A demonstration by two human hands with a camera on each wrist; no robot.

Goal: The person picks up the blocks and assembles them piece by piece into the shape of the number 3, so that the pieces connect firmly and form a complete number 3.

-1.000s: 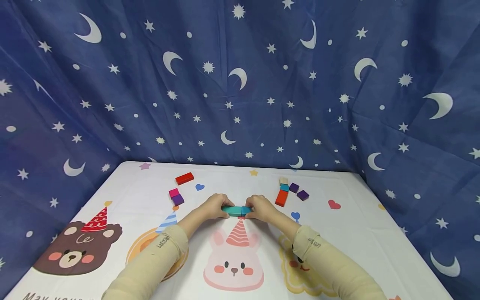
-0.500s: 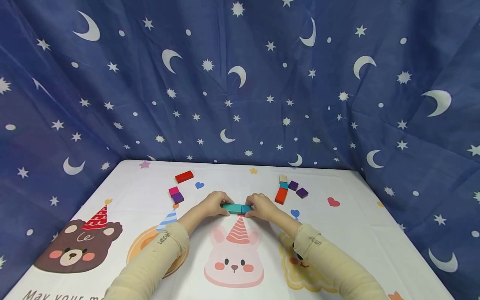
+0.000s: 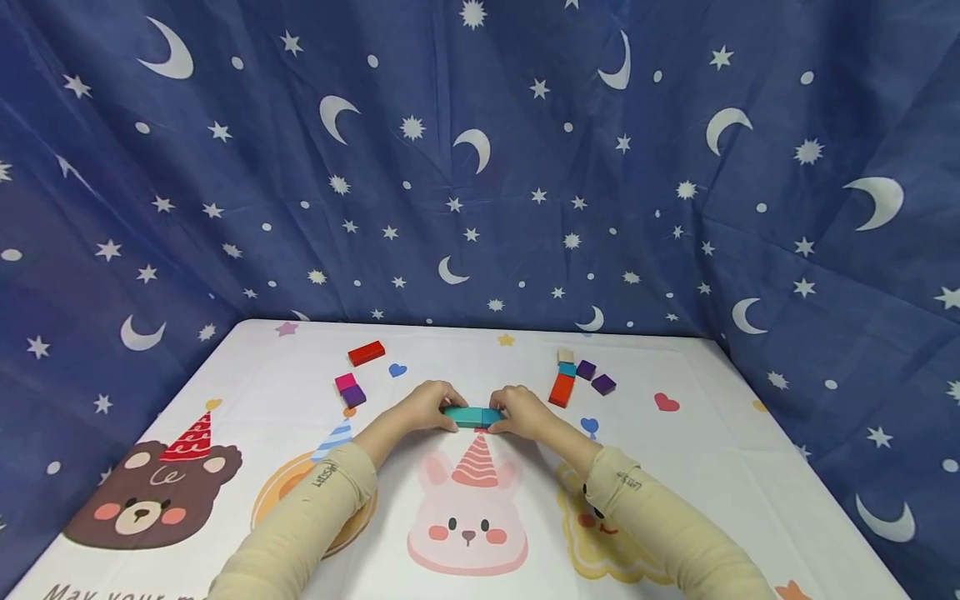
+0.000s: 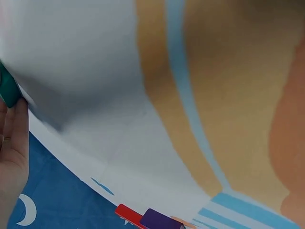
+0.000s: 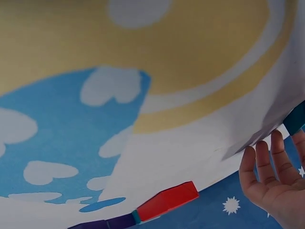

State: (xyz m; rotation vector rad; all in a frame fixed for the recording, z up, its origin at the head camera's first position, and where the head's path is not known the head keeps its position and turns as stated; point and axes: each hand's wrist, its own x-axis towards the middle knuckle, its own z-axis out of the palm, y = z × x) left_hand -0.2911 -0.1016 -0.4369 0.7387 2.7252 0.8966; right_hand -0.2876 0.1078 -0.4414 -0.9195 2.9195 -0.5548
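Note:
At the middle of the table, a long teal block (image 3: 463, 417) and a shorter blue block (image 3: 491, 417) sit end to end in one row. My left hand (image 3: 427, 407) pinches the teal block's left end between thumb and fingers. From the other side, my right hand (image 3: 521, 412) pinches the blue block. In the left wrist view, the green end of the teal block (image 4: 8, 88) shows at the fingertips. The right wrist view has a corner of the blue block (image 5: 295, 119) by the fingers, the rest cut off at the frame's edge.
Left of the hands lie a red block (image 3: 367, 353), a pink block (image 3: 345, 382) and a purple block (image 3: 353, 396). To the right are an orange-red block (image 3: 561, 390), a small blue block (image 3: 566, 368), a beige block (image 3: 566, 356) and two dark purple blocks (image 3: 603, 384). A starry curtain (image 3: 480, 167) hangs behind.
Both hands keep their pinch on the teal and blue blocks, which stay end to end in the same place. The head view shifts slightly.

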